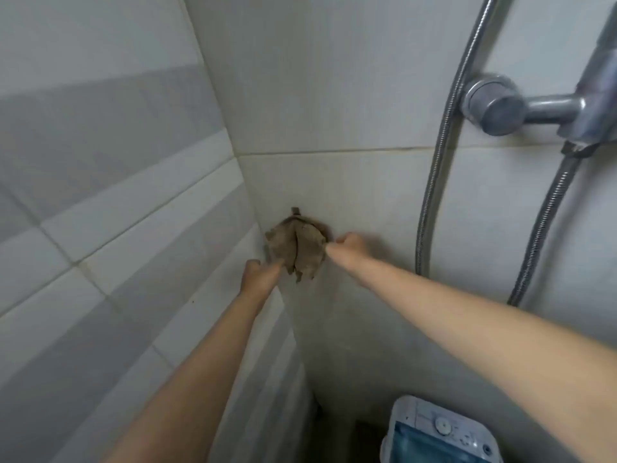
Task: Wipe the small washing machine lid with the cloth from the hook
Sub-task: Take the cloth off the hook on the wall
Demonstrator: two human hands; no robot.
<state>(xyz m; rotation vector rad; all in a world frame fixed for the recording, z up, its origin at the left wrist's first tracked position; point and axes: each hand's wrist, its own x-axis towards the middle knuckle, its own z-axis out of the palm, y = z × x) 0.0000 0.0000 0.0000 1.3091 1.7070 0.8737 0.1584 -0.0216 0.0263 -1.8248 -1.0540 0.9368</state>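
Observation:
A brown, crumpled cloth [298, 247] hangs from a small hook [295, 211] on the tiled wall near the corner. My left hand [258, 275] grips the cloth's lower left edge. My right hand [350, 246] pinches the cloth's right edge with closed fingers. Both arms reach up and forward. The small washing machine [437, 432], white with a blue see-through lid, shows at the bottom of the view, partly under my right forearm.
A chrome shower mixer [500, 105] sticks out of the wall at the upper right. Its metal hose [434, 182] hangs in loops to the right of the cloth. Tiled walls meet in a corner just left of the hook.

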